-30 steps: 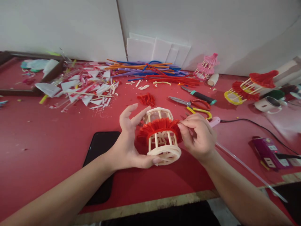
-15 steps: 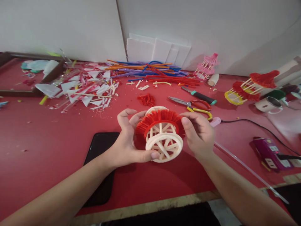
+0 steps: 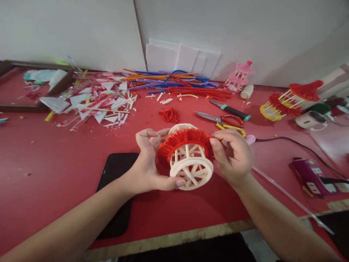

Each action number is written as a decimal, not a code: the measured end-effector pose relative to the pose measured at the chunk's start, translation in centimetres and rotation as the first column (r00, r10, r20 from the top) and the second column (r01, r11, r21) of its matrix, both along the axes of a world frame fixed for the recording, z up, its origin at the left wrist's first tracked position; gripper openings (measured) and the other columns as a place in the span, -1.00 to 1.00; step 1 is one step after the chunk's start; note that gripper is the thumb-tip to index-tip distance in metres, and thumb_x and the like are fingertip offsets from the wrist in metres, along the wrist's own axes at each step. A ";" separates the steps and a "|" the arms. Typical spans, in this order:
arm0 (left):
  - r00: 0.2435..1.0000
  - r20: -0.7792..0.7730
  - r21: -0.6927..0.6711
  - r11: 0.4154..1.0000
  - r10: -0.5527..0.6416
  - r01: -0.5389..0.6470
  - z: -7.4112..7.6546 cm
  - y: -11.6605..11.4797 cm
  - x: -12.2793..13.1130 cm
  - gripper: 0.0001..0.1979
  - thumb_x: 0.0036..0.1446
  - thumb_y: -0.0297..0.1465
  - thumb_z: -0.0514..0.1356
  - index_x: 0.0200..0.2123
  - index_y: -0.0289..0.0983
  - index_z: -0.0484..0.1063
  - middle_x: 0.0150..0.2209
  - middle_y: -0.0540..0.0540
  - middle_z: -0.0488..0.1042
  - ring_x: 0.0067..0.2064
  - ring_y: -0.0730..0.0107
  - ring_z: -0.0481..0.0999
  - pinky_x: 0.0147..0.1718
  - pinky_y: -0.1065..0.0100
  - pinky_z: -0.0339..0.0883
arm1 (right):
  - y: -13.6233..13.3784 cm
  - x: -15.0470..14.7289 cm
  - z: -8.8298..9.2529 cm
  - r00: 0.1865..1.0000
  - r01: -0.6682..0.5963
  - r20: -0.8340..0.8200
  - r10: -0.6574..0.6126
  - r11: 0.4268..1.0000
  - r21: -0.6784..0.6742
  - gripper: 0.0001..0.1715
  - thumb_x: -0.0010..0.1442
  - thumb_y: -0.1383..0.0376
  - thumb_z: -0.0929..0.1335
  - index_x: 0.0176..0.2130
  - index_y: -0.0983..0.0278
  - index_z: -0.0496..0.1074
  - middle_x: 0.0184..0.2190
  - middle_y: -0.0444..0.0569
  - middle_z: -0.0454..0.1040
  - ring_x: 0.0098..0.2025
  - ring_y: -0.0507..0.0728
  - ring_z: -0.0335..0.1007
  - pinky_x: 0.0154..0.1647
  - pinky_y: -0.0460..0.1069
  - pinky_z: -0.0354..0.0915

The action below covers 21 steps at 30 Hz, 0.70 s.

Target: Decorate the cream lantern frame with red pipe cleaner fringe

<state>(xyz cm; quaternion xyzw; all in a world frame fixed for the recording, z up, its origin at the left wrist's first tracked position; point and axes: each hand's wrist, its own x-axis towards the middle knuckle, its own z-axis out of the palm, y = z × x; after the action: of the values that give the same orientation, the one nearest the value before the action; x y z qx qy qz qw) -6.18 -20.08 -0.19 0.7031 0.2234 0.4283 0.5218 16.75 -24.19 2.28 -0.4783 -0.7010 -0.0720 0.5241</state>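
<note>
A small cream tower model (image 3: 191,162) is held tilted above the table, its ringed, spoked end facing me. A pleated red pipe-cleaner fringe (image 3: 187,138) circles its middle. My left hand (image 3: 144,163) is closed around the model's left side, thumb on the near ring and fingers partly hidden behind. On the right side, my right hand (image 3: 234,156) pinches the edge of the red fringe between thumb and forefinger. Beyond the model lie short red pieces (image 3: 169,115). Under my left forearm is a black phone (image 3: 117,189).
Red-handled pliers (image 3: 218,117) and a black-handled cutter (image 3: 236,112) lie behind my right hand. Pipe cleaners (image 3: 174,82) and scraps (image 3: 100,98) spread along the back. Finished pink (image 3: 240,74) and red-yellow (image 3: 293,100) towers, a mug (image 3: 311,120) and a purple power strip (image 3: 313,178) stand right.
My right hand has shifted slightly to the right, its fingers more curled at the fringe's edge. The model has moved very slightly right and down; my left hand keeps its grip.
</note>
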 end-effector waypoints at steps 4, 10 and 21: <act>1.000 -0.002 0.044 0.999 -0.009 0.009 0.2 0.2 0.2 -0.16 -0.15 -0.14 0.55 -0.08 -0.08 -0.05 0.25 -0.28 0.15 0.38 -0.16 0.23 0.30 -0.32 0.19 | -0.1 0.0 0.2 1.000 -0.020 -0.014 0.019 0.999 -0.030 -0.89 0.29 0.41 0.39 -0.19 0.20 0.50 -0.32 -0.05 0.60 -0.28 0.11 0.54 -0.21 0.04 0.47; 0.999 0.035 0.052 0.998 -0.022 0.020 0.2 0.3 0.3 -0.15 -0.17 -0.21 0.57 -0.08 -0.07 -0.03 0.22 -0.22 0.18 0.31 -0.11 0.31 0.24 -0.25 0.28 | 0.1 -0.2 0.0 0.998 -0.019 0.067 0.014 0.997 0.073 -0.83 0.24 0.49 0.40 -0.23 0.22 0.45 -0.41 -0.08 0.53 -0.37 0.08 0.46 -0.30 0.03 0.44; 1.000 -0.012 0.069 0.998 -0.004 0.005 0.0 0.2 0.1 -0.15 -0.14 -0.21 0.55 -0.02 -0.07 -0.03 0.24 -0.27 0.17 0.29 -0.10 0.34 0.21 -0.22 0.30 | 0.0 -0.1 0.0 0.989 -0.005 0.147 -0.011 0.994 0.106 -0.79 0.20 0.51 0.42 -0.21 0.24 0.42 -0.42 -0.06 0.50 -0.37 0.10 0.44 -0.30 0.05 0.43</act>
<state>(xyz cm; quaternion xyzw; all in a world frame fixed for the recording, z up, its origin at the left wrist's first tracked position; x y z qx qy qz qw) -6.11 -19.84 -0.15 0.7236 0.2101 0.4304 0.4969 16.63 -24.19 2.28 -0.4443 -0.7323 -0.1450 0.4952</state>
